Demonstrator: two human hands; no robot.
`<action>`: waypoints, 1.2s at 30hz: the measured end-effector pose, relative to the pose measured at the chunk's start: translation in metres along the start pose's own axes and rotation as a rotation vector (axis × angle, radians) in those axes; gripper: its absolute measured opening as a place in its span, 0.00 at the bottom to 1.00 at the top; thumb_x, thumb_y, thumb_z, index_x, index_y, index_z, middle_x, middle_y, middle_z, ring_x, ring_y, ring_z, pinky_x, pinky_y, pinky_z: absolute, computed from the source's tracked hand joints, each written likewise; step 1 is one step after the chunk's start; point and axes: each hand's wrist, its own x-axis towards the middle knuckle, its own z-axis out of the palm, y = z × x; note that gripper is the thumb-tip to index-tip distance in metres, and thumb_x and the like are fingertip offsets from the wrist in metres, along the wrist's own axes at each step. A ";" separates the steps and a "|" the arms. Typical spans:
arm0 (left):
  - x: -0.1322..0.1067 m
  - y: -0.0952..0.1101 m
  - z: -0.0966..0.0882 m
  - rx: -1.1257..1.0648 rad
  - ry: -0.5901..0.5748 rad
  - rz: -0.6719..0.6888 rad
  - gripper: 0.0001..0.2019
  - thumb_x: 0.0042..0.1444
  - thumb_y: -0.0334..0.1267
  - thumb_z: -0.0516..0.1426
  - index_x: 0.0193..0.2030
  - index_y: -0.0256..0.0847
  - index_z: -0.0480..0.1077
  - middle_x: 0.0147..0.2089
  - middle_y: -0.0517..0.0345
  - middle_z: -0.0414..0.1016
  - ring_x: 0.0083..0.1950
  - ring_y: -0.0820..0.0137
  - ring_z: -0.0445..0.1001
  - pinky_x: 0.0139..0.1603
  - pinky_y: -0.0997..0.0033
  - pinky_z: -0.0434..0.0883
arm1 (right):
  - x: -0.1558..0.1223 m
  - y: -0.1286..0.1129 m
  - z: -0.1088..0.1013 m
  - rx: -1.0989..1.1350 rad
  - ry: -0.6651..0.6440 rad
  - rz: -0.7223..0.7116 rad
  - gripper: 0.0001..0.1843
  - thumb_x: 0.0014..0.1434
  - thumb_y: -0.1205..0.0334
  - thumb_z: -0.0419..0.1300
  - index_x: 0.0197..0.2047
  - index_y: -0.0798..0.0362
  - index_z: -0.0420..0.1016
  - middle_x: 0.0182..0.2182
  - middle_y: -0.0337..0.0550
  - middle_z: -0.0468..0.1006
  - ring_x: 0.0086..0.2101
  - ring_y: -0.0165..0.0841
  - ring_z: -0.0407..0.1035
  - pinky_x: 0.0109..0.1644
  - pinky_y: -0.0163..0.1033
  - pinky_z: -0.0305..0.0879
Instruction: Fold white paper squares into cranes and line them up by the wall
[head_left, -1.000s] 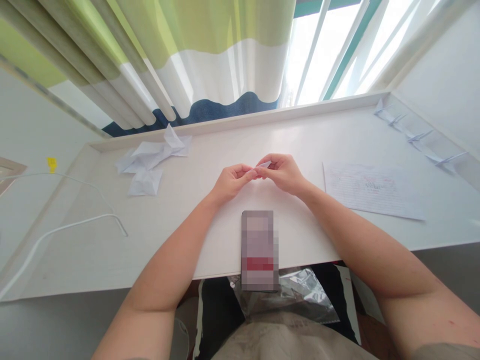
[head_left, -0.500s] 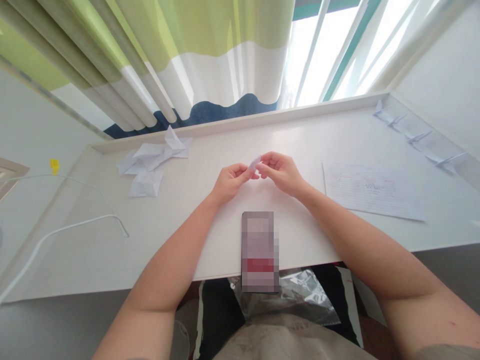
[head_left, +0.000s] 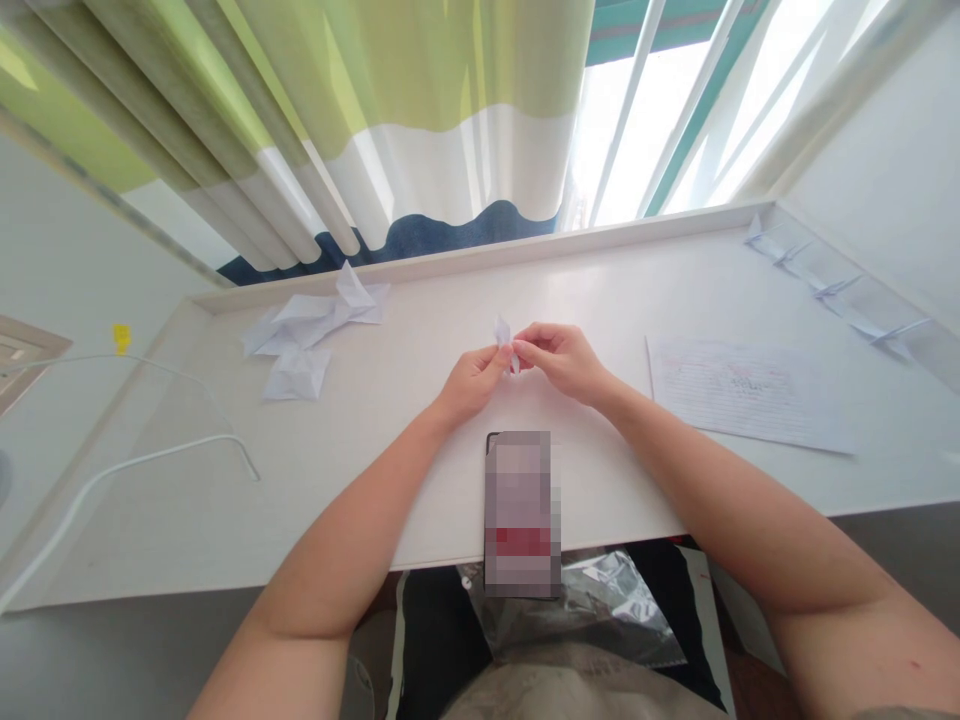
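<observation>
"White folded paper (head_left: 503,338), held where?"

"Upright just above the desk (head_left: 600,270), pinched between left hand (head_left: 474,384) and right hand (head_left: 562,360), fingertips (head_left: 526,345) nearly closed on it."

"Grip done well?"

"Light, tips only, palms kept off the paper, left forearm (head_left: 352,510) low over the desk for steadiness."

A home study; banded curtain (head_left: 360,130), white desk (head_left: 615,290)

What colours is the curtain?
The curtain has lime-green, white and navy bands; head view shows it best.
</observation>
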 end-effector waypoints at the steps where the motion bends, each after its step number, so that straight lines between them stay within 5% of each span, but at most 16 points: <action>1: 0.000 -0.001 0.000 0.011 -0.019 0.000 0.35 0.69 0.73 0.55 0.35 0.40 0.80 0.42 0.50 0.86 0.45 0.62 0.79 0.55 0.61 0.73 | 0.000 0.000 0.000 0.003 -0.014 0.016 0.26 0.58 0.34 0.76 0.36 0.51 0.84 0.28 0.41 0.83 0.31 0.34 0.76 0.41 0.44 0.76; 5: 0.000 -0.003 0.000 0.065 -0.031 -0.012 0.33 0.68 0.72 0.56 0.36 0.40 0.80 0.39 0.51 0.84 0.42 0.62 0.78 0.50 0.62 0.74 | 0.000 -0.001 -0.002 -0.031 0.005 0.005 0.18 0.59 0.44 0.74 0.32 0.50 0.82 0.27 0.39 0.82 0.31 0.34 0.76 0.41 0.43 0.74; 10: 0.002 -0.005 0.000 0.036 0.129 0.001 0.28 0.62 0.68 0.65 0.36 0.42 0.79 0.35 0.56 0.81 0.34 0.68 0.73 0.41 0.65 0.70 | 0.000 0.000 -0.002 -0.213 0.074 -0.013 0.16 0.59 0.47 0.71 0.30 0.51 0.80 0.28 0.40 0.82 0.30 0.33 0.71 0.37 0.42 0.67; 15: 0.006 -0.008 0.000 0.001 0.209 0.013 0.28 0.59 0.69 0.68 0.32 0.41 0.78 0.30 0.57 0.78 0.31 0.70 0.71 0.36 0.67 0.68 | -0.001 0.002 0.003 -0.216 0.100 -0.033 0.19 0.60 0.43 0.70 0.32 0.51 0.81 0.29 0.41 0.82 0.31 0.34 0.72 0.39 0.43 0.67; 25: 0.009 -0.009 0.003 -0.063 0.184 0.080 0.30 0.60 0.71 0.66 0.31 0.42 0.74 0.25 0.63 0.68 0.28 0.73 0.65 0.32 0.69 0.64 | -0.002 0.006 0.010 -0.147 0.129 -0.088 0.31 0.64 0.27 0.67 0.36 0.50 0.79 0.27 0.40 0.79 0.28 0.33 0.72 0.35 0.41 0.71; 36: 0.004 -0.002 0.010 -0.096 0.109 0.099 0.29 0.66 0.68 0.63 0.32 0.42 0.70 0.28 0.61 0.72 0.31 0.72 0.70 0.37 0.69 0.71 | -0.004 0.004 0.010 -0.180 0.173 -0.139 0.17 0.65 0.47 0.68 0.31 0.49 0.75 0.23 0.37 0.78 0.24 0.31 0.70 0.30 0.40 0.65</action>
